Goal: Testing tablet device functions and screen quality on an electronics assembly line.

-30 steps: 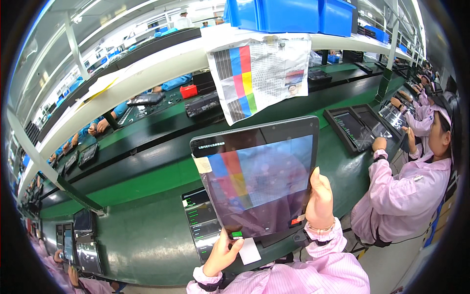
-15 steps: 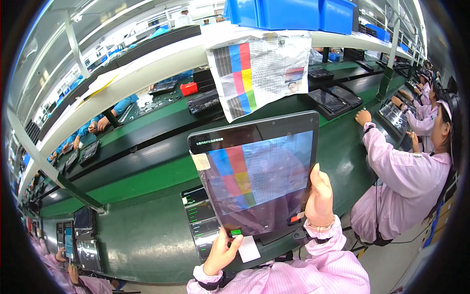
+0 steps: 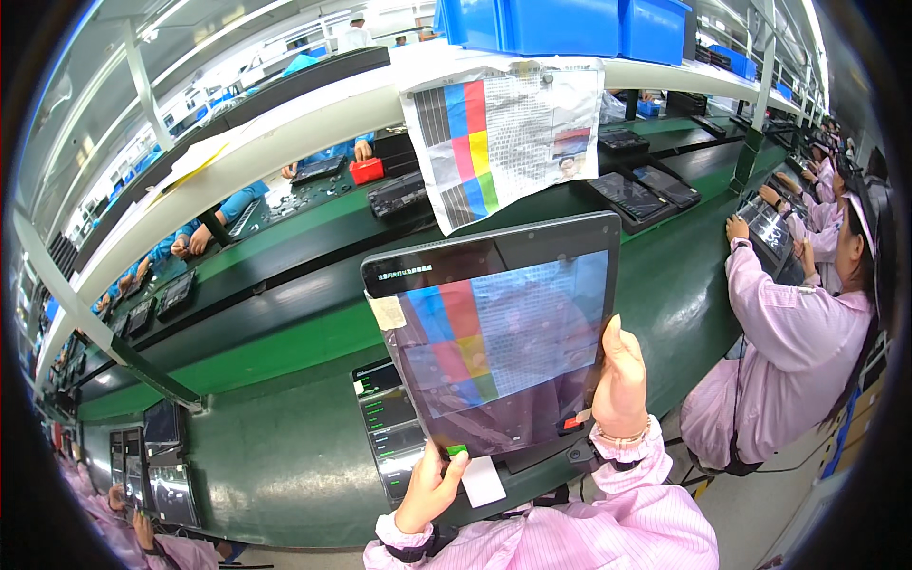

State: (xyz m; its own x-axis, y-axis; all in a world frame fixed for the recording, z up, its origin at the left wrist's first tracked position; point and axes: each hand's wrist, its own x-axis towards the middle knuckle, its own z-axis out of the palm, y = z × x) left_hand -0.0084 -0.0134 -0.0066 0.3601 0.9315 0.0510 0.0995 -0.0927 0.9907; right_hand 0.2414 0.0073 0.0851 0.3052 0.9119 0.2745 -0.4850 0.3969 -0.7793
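Observation:
A large black tablet (image 3: 503,351) is held up tilted over the green bench. Its screen shows a live picture of the colour chart, with a green button at the lower left and a red one at the lower right. My left hand (image 3: 429,494) grips the lower left corner, its thumb on or beside the green button. Around the right edge closes my right hand (image 3: 620,380), thumb upward along the frame. Beyond the tablet hangs the printed colour chart (image 3: 503,142), a creased sheet with coloured blocks and text. A second dark tablet (image 3: 389,427) with green text lies partly behind the held one.
Blue bins (image 3: 560,28) stand on the white shelf (image 3: 313,142) above. Tablets in a black tray (image 3: 646,195) rest on the conveyor. A co-worker in pink (image 3: 788,323) sits at the right; others work across the line and at lower left. A white card (image 3: 483,483) lies near me.
My hands and the tablet have barely moved. The co-worker at the right has drawn their arm farther right, and a hand across the line now touches the red box.

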